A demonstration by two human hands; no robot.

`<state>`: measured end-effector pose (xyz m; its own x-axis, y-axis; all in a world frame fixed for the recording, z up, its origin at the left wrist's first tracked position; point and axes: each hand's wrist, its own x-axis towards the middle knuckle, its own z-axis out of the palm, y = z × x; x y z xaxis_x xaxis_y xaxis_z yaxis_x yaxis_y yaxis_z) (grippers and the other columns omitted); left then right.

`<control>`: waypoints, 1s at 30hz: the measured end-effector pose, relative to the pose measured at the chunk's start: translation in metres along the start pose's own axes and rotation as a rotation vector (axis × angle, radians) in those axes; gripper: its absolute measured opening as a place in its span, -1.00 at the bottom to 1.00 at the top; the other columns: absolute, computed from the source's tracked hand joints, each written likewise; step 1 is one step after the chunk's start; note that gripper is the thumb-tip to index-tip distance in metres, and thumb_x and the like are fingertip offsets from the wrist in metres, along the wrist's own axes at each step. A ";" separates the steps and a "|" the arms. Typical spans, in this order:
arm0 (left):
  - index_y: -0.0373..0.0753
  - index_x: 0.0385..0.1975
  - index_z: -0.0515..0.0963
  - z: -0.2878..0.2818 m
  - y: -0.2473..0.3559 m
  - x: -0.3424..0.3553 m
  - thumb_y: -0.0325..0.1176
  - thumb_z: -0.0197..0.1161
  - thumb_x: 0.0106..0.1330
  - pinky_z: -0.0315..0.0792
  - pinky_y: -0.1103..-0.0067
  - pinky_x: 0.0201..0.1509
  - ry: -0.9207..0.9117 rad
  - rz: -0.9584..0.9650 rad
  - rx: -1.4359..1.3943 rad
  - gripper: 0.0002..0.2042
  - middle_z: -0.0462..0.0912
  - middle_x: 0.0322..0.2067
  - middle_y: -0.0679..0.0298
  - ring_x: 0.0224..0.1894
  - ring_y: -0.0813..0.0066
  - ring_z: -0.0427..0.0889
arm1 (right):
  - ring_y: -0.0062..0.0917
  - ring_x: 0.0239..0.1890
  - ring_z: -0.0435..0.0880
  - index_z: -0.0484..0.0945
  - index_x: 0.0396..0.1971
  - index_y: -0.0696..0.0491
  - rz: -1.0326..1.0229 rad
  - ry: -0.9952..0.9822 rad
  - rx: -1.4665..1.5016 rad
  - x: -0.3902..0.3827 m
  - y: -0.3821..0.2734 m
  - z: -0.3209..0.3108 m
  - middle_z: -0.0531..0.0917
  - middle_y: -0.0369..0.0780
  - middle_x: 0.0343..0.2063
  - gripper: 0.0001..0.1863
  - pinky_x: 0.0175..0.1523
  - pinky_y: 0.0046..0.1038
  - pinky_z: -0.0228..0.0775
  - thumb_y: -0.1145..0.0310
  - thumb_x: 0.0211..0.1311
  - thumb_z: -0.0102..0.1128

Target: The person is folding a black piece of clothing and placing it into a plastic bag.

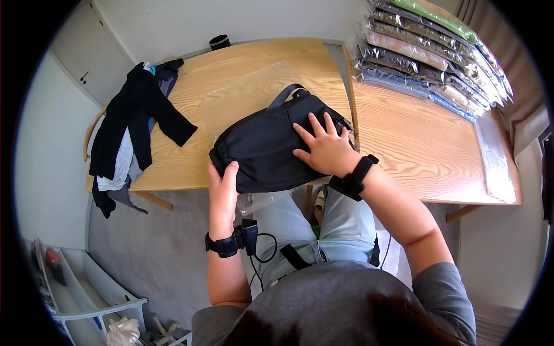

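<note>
The person's dark-haired head and grey T-shirt (346, 294) fill the lower edge, with pale jeans (340, 230) below the table's near edge. The left hand (223, 187), a black wrist device (234, 242) strapped behind it, grips the near left end of a black bag (271, 144), thumb on top and fingers curled under the fabric. The right hand (326, 147), wearing a black wrist strap (355, 176), lies flat and spread on the bag's right half, pressing rather than grasping. The bag sits at the front edge of the wooden table (242, 69), partly on a clear plastic sleeve (254, 89). Dark clothes (135, 121) hang over a chair at the left. On the adjoining table (421, 144), well apart, lies a stack of bagged garments (427, 52).
</note>
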<state>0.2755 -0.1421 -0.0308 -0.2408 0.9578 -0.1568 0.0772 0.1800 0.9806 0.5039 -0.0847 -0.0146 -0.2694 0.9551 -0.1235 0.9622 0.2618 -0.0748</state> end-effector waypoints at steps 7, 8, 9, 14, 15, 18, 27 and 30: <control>-0.09 0.33 0.06 -0.007 -0.002 0.003 0.08 0.11 0.21 0.18 0.07 0.18 -0.015 0.020 -0.044 -0.27 0.21 0.27 0.14 0.28 0.12 0.22 | -0.15 -0.04 0.57 0.47 -0.03 0.18 0.048 0.518 0.601 -0.023 0.055 -0.008 0.60 0.01 -0.14 -0.58 0.06 -0.34 0.39 0.27 0.15 0.22; -0.09 0.33 0.06 -0.010 -0.005 0.005 0.08 0.11 0.21 0.18 0.07 0.18 -0.019 0.021 -0.044 -0.27 0.21 0.27 0.14 0.28 0.12 0.22 | -0.18 -0.11 0.61 0.47 -0.07 0.20 0.183 0.564 0.625 -0.029 0.060 -0.003 0.63 0.00 -0.22 -0.60 -0.01 -0.34 0.43 0.28 0.15 0.22; -0.13 0.33 0.06 -0.014 -0.007 0.008 0.05 0.11 0.23 0.16 0.15 0.23 -0.030 0.114 0.008 -0.28 0.21 0.27 0.13 0.29 0.14 0.21 | -0.23 -0.19 0.62 0.47 -0.14 0.22 0.190 0.571 0.610 -0.036 0.062 0.003 0.64 -0.02 -0.30 -0.64 -0.08 -0.34 0.44 0.30 0.15 0.23; -0.31 0.22 0.22 -0.019 0.064 -0.017 -0.18 0.13 0.32 0.06 0.33 0.34 0.189 0.629 0.740 -0.46 0.16 0.26 -0.12 0.31 0.04 0.17 | -0.09 -0.23 0.55 0.47 -0.18 0.20 0.167 0.577 0.727 -0.055 0.059 0.021 0.61 0.00 -0.37 -0.69 -0.09 -0.22 0.39 0.32 0.14 0.20; -0.28 0.18 0.29 -0.011 0.087 -0.019 -0.21 0.12 0.33 0.07 0.33 0.33 0.096 0.709 0.772 -0.52 0.20 0.25 -0.09 0.30 0.05 0.18 | -0.10 -0.23 0.54 0.48 -0.21 0.18 0.111 0.650 0.688 -0.058 0.063 0.025 0.61 -0.01 -0.37 -0.73 -0.08 -0.22 0.39 0.35 0.14 0.18; -0.26 0.01 0.45 0.023 0.145 -0.005 -0.31 0.07 0.34 0.21 0.41 0.26 -0.160 0.900 0.866 -0.70 0.44 0.09 0.04 0.19 0.11 0.36 | -0.13 -0.22 0.52 0.52 -0.27 0.14 0.035 0.744 0.589 -0.072 0.070 0.028 0.59 -0.04 -0.38 -0.82 -0.06 -0.24 0.37 0.46 0.11 0.13; -0.25 0.01 0.49 0.137 0.116 0.156 -0.42 0.03 0.34 0.33 0.43 0.18 -0.868 0.887 1.165 -0.73 0.54 -0.01 0.08 0.07 0.15 0.46 | -0.30 -0.37 0.55 0.53 -0.32 0.13 -0.036 0.664 0.855 -0.086 0.070 0.037 0.54 -0.15 -0.46 -0.78 -0.24 -0.39 0.42 0.59 -0.04 0.25; -0.25 -0.03 0.51 0.158 0.094 0.171 -0.44 0.10 0.30 0.37 0.46 0.13 -0.910 0.766 1.134 -0.74 0.57 -0.08 0.10 0.02 0.21 0.50 | -0.29 -0.40 0.53 0.48 -0.42 0.14 -0.034 0.695 0.857 -0.087 0.072 0.042 0.52 -0.14 -0.49 -0.83 -0.29 -0.37 0.40 0.59 -0.05 0.26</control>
<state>0.3948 0.0745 0.0158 0.7670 0.6303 -0.1200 0.6282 -0.6998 0.3401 0.5948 -0.1551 -0.0506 0.0438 0.8896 0.4545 0.5367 0.3628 -0.7618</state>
